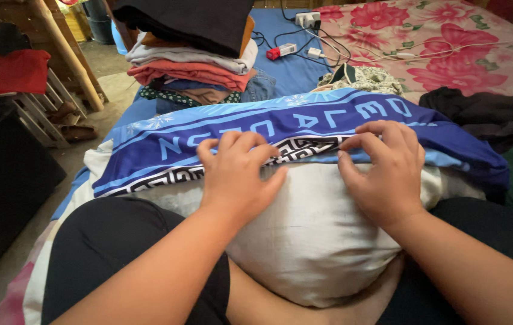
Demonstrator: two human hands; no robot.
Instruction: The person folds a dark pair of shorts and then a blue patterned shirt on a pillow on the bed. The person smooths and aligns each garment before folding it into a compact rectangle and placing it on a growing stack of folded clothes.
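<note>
A white pillow point(310, 235) lies across my lap on the bed. A blue garment point(304, 120) with pale lettering and a black-and-white patterned hem is draped over its far side. My left hand point(237, 174) rests on the pillow with its fingertips curled over the patterned hem. My right hand point(386, 171) pinches the same hem a little further right. Both hands sit side by side at the garment's near edge.
A stack of folded clothes point(193, 63) stands behind the garment on the blue sheet point(292, 69). Chargers and cables point(304, 42) lie further back. A floral blanket point(443, 42) covers the right. Dark clothes point(491, 114) lie at the right; a wooden frame point(58, 54) stands left.
</note>
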